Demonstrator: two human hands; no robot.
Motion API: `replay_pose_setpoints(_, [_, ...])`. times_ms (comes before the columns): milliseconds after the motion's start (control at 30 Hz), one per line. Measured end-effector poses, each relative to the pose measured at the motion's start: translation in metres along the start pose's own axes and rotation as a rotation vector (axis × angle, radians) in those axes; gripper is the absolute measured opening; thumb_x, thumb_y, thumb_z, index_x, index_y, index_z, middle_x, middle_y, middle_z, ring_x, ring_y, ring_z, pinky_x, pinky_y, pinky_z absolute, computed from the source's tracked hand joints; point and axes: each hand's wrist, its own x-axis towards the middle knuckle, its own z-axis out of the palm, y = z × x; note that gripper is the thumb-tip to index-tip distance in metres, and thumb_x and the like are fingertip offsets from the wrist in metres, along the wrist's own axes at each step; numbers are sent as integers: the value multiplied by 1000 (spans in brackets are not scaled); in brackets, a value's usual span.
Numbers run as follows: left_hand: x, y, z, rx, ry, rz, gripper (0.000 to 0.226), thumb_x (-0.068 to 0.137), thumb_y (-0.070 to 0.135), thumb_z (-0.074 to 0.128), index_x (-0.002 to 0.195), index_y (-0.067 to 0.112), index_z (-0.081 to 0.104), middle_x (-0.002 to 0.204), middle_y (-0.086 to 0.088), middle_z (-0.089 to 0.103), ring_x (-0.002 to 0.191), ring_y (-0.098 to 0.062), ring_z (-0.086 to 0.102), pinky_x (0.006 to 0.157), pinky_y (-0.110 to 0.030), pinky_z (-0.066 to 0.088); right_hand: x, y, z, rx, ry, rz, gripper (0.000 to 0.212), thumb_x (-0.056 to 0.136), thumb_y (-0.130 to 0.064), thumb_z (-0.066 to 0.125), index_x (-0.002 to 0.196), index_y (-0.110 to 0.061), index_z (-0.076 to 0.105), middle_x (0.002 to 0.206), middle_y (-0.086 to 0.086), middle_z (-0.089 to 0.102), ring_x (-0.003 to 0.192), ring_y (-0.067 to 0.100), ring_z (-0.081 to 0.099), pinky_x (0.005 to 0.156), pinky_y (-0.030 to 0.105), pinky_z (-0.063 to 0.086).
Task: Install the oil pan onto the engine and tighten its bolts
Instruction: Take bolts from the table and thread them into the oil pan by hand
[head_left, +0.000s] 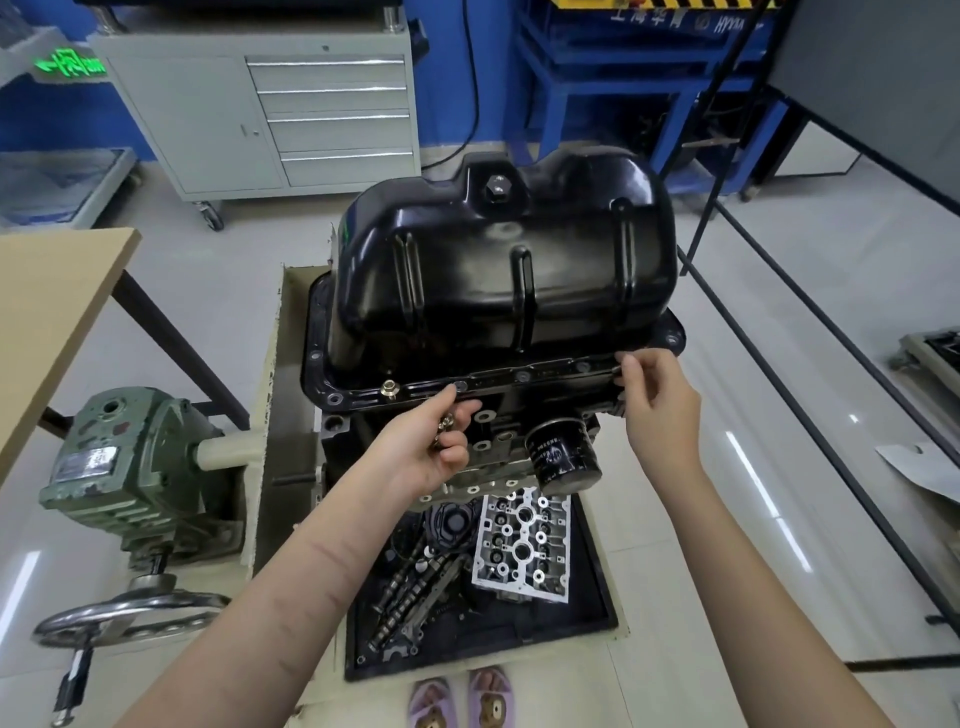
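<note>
A glossy black oil pan sits upside down on top of the engine block, its flange lying along the block's edge. One brass bolt stands in the near flange towards the left. My left hand is curled under the flange and holds several brass bolts in its palm, its fingertips touching the flange by a hole. My right hand pinches at the flange's near right end; what is between its fingers is hidden.
A black oil filter sticks out of the block below. A black floor tray holds a cylinder head, camshafts and small parts. The engine stand's green gearbox and handwheel are at the left. A wooden table stands at the far left.
</note>
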Motion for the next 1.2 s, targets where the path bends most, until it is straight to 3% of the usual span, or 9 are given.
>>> replay_pose_setpoints(233, [7,-13,22,-60,-12,-28,27,95,26,46,92,2,58,42,7,46,28,-2,28,26,-13,22,1,9,-2,99,-21,-7,15,93,-19,49,84,-28,54,79,-15,62,72,10,59,67,33,50])
replay_pose_setpoints(300, [10,-15,27,-76,-12,-27,26,95,26,47,92,3,58,44,7,47,28,-2,28,27,-13,23,3,9,-3,209,-18,4,21,94,-15,48,80,-31,54,80,-14,65,67,3,58,62,22,48])
replay_pose_setpoints(400, [15,-16,33,-107,9,-14,26,95,26,46,93,2,57,45,7,47,28,-2,28,26,-13,22,9,8,-4,357,-46,39,20,94,-10,47,80,-21,55,85,-8,65,70,2,62,61,14,48])
replay_pose_setpoints(600, [20,-22,40,-78,47,30,28,94,27,44,87,4,58,45,8,45,28,-1,26,27,-12,20,19,16,-9,424,-192,19,17,93,-9,48,81,-18,56,79,-7,65,72,3,64,63,13,48])
replay_pose_setpoints(900, [19,-23,54,-44,93,82,28,96,20,41,86,0,57,43,7,43,27,-1,26,27,-11,18,25,25,-13,358,-311,-100,10,85,-39,50,81,-44,57,84,-16,66,79,4,64,73,16,50])
replay_pose_setpoints(1067, [16,-22,52,-15,106,110,28,96,17,39,87,-2,57,44,7,44,27,-1,26,27,-11,18,25,23,-13,345,-335,-107,9,82,-45,48,80,-49,57,82,-15,65,73,10,63,68,21,52])
replay_pose_setpoints(1200, [15,-22,53,-9,112,122,28,96,16,38,86,-4,57,43,5,43,26,-1,26,26,-11,18,23,21,-12,336,-329,-98,12,83,-39,50,79,-48,57,82,-10,64,68,19,60,61,24,49])
